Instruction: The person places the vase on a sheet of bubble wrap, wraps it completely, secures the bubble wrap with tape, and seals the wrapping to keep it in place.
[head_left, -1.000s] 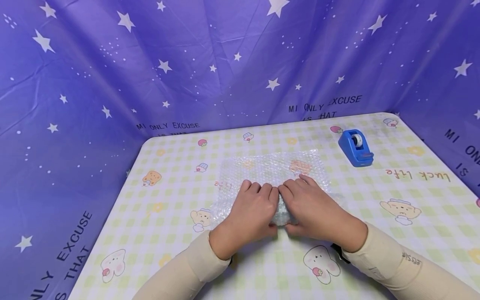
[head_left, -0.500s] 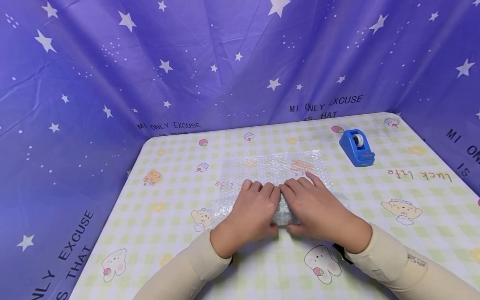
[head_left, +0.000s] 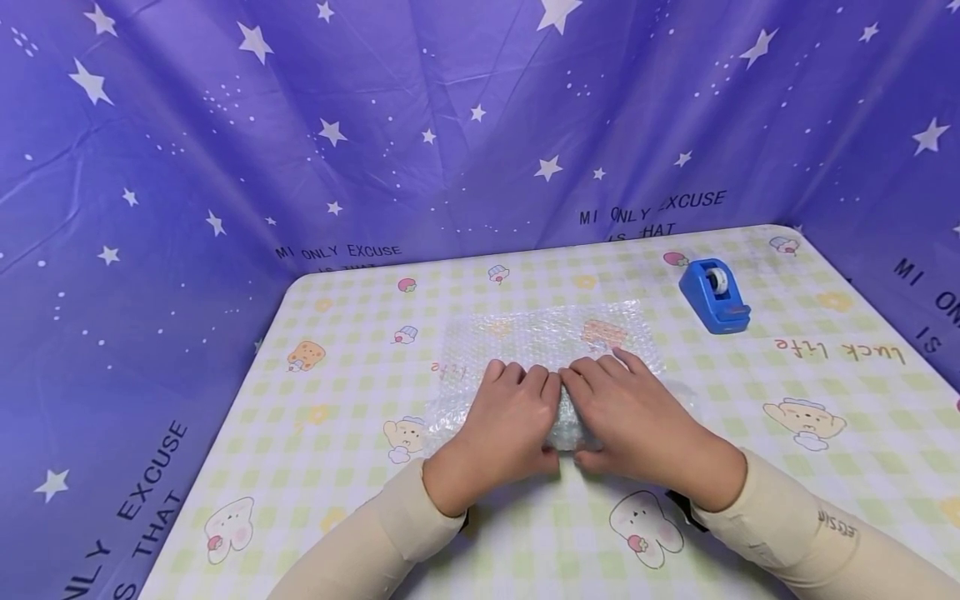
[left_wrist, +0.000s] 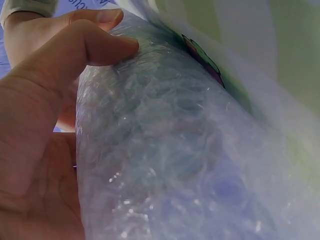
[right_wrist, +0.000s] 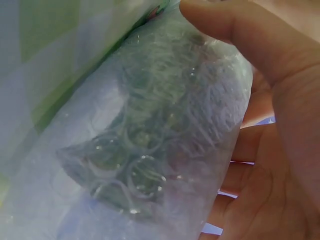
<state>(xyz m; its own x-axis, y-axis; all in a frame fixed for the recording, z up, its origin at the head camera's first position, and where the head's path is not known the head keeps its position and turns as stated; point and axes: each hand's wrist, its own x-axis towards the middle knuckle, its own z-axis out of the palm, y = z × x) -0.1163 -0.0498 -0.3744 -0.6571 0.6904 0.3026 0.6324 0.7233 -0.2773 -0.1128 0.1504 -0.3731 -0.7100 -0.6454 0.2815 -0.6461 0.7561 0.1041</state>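
Note:
A sheet of clear bubble wrap (head_left: 536,333) lies on the table, flat on its far side and rolled into a thick bundle on its near side. My left hand (head_left: 510,425) grips the left part of the roll, fingers curled over the top and thumb at the near side. Mirroring it, my right hand (head_left: 630,421) grips the right part, the two hands almost meeting in the middle. In the left wrist view the bundle (left_wrist: 150,130) shows several layers of bubbles under the thumb. A dark greenish shape (right_wrist: 125,165) shows blurrily through the wrap in the right wrist view; its kind cannot be made out.
A blue tape dispenser (head_left: 708,300) with a roll of tape stands at the back right of the table. The table (head_left: 352,500) has a green-checked cover with cartoon prints. Purple star-printed curtains (head_left: 420,125) hang behind it and at both sides.
Both hands keep their hold on the rolled bubble wrap almost in place. The right hand's outermost finger has shifted slightly to the right.

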